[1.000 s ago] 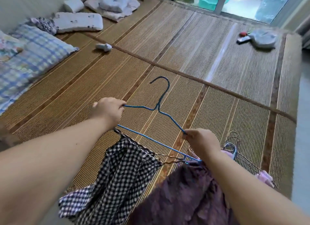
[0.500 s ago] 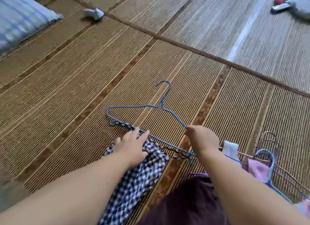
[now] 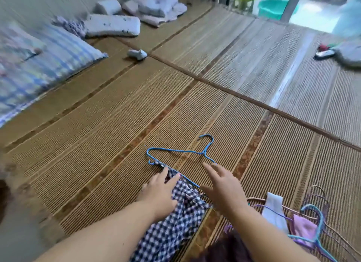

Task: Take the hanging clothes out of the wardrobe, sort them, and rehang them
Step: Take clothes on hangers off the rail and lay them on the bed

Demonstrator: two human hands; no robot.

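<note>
At lower centre, the left hand lies flat on the soft checked garment, the right hand open and empty; the light wire hanger seems best held by its neck.

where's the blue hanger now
Head view, centre: the blue hanger lies on the woven mat just beyond the left hand and right hand, its lower bar meeting the checked garment.

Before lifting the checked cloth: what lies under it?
The woven mat shows around the checked cloth; the blue hanger meets its top edge. The rest beneath is hidden, partly by the left hand.
</note>
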